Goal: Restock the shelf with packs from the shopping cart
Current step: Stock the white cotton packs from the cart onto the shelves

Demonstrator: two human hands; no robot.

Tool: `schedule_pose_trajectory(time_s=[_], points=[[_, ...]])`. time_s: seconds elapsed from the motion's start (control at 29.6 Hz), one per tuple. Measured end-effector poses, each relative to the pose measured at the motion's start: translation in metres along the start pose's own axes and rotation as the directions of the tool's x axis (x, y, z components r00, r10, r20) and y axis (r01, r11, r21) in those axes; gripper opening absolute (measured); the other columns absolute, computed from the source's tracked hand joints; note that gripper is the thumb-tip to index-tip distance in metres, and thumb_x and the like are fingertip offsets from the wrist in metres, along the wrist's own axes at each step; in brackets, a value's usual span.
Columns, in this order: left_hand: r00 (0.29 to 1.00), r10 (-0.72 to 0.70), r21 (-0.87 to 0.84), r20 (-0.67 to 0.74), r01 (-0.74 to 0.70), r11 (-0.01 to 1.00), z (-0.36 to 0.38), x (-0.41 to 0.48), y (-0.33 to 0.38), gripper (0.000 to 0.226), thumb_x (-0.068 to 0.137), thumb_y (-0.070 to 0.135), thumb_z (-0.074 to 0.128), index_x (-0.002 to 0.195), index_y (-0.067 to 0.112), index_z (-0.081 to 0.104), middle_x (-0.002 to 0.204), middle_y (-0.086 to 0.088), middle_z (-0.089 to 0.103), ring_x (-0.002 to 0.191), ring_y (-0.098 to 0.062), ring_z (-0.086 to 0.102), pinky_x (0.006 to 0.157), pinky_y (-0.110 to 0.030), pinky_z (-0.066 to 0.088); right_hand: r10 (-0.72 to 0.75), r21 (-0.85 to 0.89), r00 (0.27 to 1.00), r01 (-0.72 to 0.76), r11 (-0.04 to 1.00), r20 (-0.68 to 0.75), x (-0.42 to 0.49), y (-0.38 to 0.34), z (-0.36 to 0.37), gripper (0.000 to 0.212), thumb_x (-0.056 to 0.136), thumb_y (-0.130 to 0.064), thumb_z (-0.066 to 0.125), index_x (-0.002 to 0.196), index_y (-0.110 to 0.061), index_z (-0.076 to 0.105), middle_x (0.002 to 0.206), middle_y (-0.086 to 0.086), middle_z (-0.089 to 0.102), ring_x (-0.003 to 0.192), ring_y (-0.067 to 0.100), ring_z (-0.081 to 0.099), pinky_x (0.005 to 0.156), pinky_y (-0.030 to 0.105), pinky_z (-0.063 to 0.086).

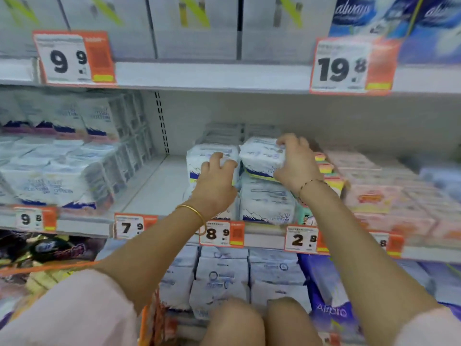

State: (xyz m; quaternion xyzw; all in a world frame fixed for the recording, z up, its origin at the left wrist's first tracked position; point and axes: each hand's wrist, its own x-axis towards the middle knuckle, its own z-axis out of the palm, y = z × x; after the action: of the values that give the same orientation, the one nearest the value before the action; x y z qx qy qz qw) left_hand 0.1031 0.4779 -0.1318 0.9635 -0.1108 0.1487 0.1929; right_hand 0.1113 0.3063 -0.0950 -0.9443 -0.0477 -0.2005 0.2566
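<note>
left hand (216, 177) grips left pack (199, 161) | right hand (295, 163) grips top pack (259, 156) | shelf (154, 189) bare leftward

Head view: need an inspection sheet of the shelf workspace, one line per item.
Surface: middle shelf, with a bare gap left of the white stacks.
Job's things: top pack lies on a lower white pack at the shelf front; left pack stands beside it; orange edge of the cart at lower left.
Clutter: striped packs just right of the stack.
Hands: right hand grips the top pack's right end; left hand has its fingers curled on the left pack.
Cables: nothing seen.
Surroundings: price tags on the shelf edges, pink packs to the right, stocked shelves above and below.
</note>
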Motion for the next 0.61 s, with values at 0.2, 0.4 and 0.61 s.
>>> schedule_pose_trajectory(time_s=[0.2, 0.4, 0.61], points=[[1.0, 0.006, -0.01, -0.008, -0.006, 1.0, 0.006, 0.008, -0.009, 0.049, 0.086, 0.002, 0.05, 0.132, 0.016, 0.042, 0.148, -0.011, 0.019, 0.132, -0.033, 0.023, 0.104, -0.037, 0.031, 0.028, -0.171, 0.981, 0.005, 0.985, 0.19, 0.025, 0.004, 0.014, 0.053, 0.08, 0.008, 0.054, 0.129, -0.006, 0.042, 0.135, 0.018, 0.032, 0.118, 0.037, 0.043, 0.095, 0.037, 0.044], [0.999, 0.037, -0.072, 0.024, -0.036, 0.997, 0.004, 0.006, -0.013, 0.054, 0.085, -0.007, 0.045, 0.135, 0.013, 0.038, 0.152, -0.009, 0.015, 0.138, -0.029, 0.017, 0.108, -0.033, 0.027, 0.011, -0.384, 0.997, 0.02, 0.923, 0.079, 0.017, -0.003, 0.033, 0.058, 0.078, 0.01, 0.053, 0.133, -0.004, 0.039, 0.136, 0.018, 0.039, 0.127, 0.035, 0.035, 0.1, 0.039, 0.039], [1.0, 0.021, -0.325, 0.019, -0.014, 0.946, -0.029, -0.024, -0.037, 0.047, 0.086, -0.009, 0.041, 0.129, 0.009, 0.043, 0.142, -0.009, 0.028, 0.131, -0.024, 0.035, 0.104, -0.025, 0.033, -0.214, -0.173, 0.977, 0.212, 0.962, 0.008, -0.03, -0.041, 0.044, 0.055, 0.082, 0.009, 0.047, 0.134, -0.008, 0.042, 0.139, 0.011, 0.039, 0.133, 0.029, 0.029, 0.107, 0.035, 0.032]])
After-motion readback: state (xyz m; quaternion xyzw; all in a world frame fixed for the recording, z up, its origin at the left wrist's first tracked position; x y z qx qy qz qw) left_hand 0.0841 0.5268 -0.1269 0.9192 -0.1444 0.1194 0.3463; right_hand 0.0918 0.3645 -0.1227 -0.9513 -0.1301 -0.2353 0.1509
